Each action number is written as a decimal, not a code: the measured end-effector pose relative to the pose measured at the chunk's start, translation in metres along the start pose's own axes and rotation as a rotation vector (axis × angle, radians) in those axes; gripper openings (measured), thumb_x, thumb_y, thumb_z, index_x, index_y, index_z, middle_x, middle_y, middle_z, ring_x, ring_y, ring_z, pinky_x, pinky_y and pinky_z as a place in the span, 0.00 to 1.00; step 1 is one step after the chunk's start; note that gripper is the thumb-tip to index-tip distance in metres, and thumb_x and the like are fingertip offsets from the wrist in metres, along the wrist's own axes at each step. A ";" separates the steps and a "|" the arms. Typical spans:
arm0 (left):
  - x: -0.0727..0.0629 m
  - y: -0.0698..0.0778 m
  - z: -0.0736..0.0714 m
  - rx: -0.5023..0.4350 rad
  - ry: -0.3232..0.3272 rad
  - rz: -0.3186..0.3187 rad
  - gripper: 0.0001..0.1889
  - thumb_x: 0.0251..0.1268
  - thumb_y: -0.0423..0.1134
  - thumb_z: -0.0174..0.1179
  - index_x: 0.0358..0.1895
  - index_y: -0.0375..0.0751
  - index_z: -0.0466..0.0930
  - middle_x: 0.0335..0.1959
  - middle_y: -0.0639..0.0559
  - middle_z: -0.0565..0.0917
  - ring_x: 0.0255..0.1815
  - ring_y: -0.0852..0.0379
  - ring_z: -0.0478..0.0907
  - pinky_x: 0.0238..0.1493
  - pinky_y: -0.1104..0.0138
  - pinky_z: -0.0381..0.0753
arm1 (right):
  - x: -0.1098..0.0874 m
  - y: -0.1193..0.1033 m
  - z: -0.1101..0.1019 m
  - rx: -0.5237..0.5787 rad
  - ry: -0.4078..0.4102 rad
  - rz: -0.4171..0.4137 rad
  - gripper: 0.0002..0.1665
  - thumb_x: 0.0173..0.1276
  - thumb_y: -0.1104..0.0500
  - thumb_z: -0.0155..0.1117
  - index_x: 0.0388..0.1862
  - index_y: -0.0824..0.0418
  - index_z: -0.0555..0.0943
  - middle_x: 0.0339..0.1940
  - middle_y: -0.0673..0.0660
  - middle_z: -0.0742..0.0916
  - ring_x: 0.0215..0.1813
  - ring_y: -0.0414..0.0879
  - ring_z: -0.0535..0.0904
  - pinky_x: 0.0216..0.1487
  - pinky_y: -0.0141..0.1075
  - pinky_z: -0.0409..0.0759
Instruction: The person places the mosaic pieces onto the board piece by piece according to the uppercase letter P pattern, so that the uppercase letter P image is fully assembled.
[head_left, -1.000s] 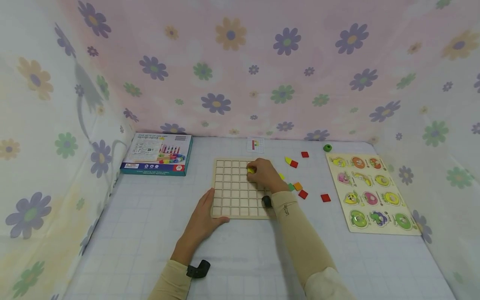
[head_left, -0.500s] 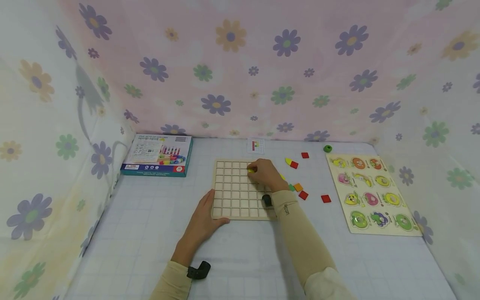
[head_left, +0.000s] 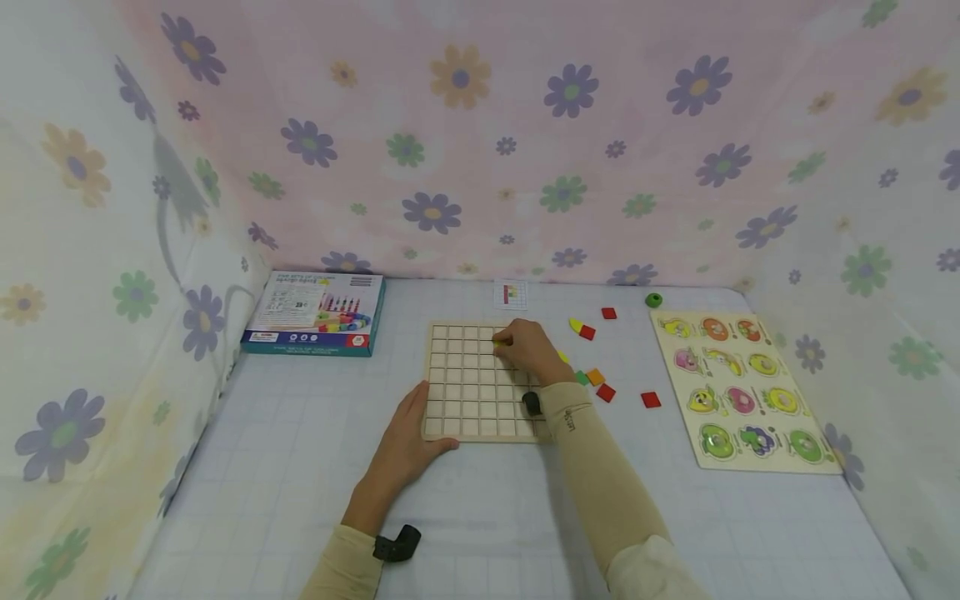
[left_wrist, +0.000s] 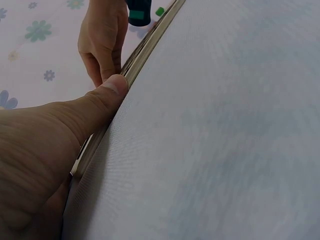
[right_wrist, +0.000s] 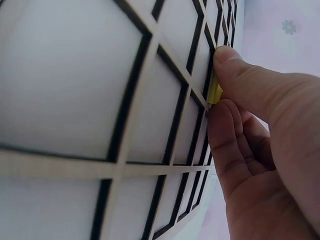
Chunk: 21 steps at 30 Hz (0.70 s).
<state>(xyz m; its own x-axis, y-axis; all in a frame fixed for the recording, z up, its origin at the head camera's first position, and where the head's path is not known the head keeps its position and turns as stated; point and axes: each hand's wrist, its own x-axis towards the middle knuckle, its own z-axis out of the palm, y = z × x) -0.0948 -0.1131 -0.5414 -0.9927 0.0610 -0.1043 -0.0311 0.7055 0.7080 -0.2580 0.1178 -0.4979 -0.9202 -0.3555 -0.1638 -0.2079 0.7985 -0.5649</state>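
Less of the yellow tile (right_wrist: 215, 93) shows than a second ago; it is low against the far part of the board (head_left: 471, 375), apparently settling into a cell. The right hand (head_left: 527, 350) pinches it between thumb and fingers, while the left hand (head_left: 403, 446), thumb and fingers spread, rests against the near left corner.

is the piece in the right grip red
No, in the right wrist view the piece held between the thumb and fingers of the right grip is yellow.
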 end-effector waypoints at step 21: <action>0.000 0.001 0.000 0.009 0.011 0.014 0.60 0.53 0.55 0.77 0.83 0.42 0.48 0.83 0.42 0.57 0.83 0.43 0.56 0.79 0.49 0.65 | -0.005 0.009 -0.002 0.037 0.021 -0.008 0.26 0.67 0.54 0.74 0.63 0.58 0.84 0.49 0.56 0.86 0.50 0.49 0.82 0.54 0.42 0.84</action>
<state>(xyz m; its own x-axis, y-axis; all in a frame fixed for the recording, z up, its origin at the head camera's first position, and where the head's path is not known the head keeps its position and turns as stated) -0.0944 -0.1126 -0.5408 -0.9942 0.0630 -0.0872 -0.0166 0.7111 0.7028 -0.2555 0.1274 -0.5006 -0.9254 -0.3514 -0.1421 -0.2037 0.7771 -0.5955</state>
